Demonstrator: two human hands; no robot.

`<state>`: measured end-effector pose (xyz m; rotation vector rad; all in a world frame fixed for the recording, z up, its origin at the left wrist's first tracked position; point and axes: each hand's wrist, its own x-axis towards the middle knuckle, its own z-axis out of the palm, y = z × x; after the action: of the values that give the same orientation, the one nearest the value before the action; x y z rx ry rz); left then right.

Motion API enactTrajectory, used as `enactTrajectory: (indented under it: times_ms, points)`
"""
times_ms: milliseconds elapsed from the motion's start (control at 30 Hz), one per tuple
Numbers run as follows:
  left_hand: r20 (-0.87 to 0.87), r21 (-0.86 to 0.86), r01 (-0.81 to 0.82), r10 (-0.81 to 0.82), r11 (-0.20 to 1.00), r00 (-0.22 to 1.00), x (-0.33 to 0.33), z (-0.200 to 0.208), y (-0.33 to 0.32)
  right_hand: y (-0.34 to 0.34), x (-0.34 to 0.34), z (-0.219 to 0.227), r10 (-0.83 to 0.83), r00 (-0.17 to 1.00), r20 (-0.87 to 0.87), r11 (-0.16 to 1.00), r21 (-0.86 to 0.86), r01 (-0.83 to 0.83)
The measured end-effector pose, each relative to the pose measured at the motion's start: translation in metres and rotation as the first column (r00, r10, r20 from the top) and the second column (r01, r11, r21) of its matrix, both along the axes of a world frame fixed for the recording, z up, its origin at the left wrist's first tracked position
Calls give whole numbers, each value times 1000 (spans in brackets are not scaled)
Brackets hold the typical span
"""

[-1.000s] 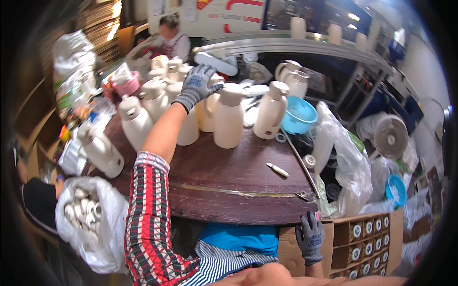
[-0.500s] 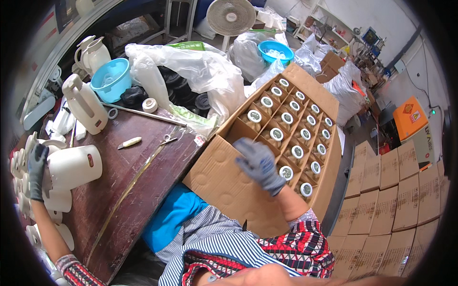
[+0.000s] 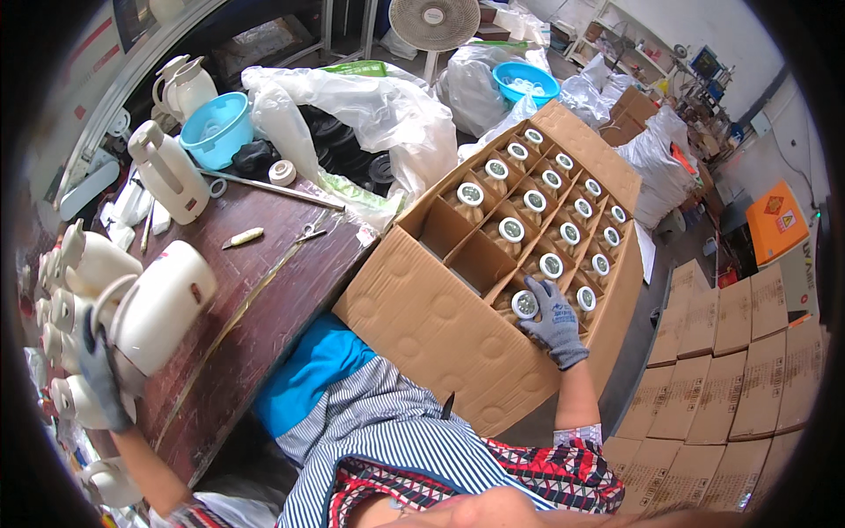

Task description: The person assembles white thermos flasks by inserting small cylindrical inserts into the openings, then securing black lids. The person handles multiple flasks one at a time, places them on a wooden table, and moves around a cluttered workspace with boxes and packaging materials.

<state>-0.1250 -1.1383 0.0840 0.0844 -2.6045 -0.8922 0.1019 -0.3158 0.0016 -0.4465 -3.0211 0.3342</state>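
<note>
At nine o'clock, the gloved left hand [image 3: 99, 374] grips a white jug [image 3: 158, 304] that looks light, stiff, best held by its handle, while the right hand [image 3: 554, 319] clasps a capped jug [image 3: 525, 304] in the box [image 3: 422, 326].

At my two o'clock sits an open brown divided carton [image 3: 422, 308]; flat brown boxes [image 3: 739, 352] stack at four, orange box [image 3: 776, 220] at three.

The open cardboard box with divider cells [image 3: 440, 317] sits at three o'clock of the dark wooden table [image 3: 238, 299]. Round-capped inserts [image 3: 535, 201] fill its cells, two near ones apart. At nine o'clock, white plastic jugs [image 3: 88, 260] crowd the table; a blue plastic basin [image 3: 216, 130] lies at eleven.
</note>
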Motion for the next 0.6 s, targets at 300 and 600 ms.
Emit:
enactTrajectory:
  times_ms: [300,600]
  points:
    - [220,682,-73,-110,728,969,199,-186,164,15,-6,0,205,973,-103,967,-133,-218]
    - [105,-417,9,39,909,994,162,-100,204,36,-14,11,16,970,-241,849,-509,-140]
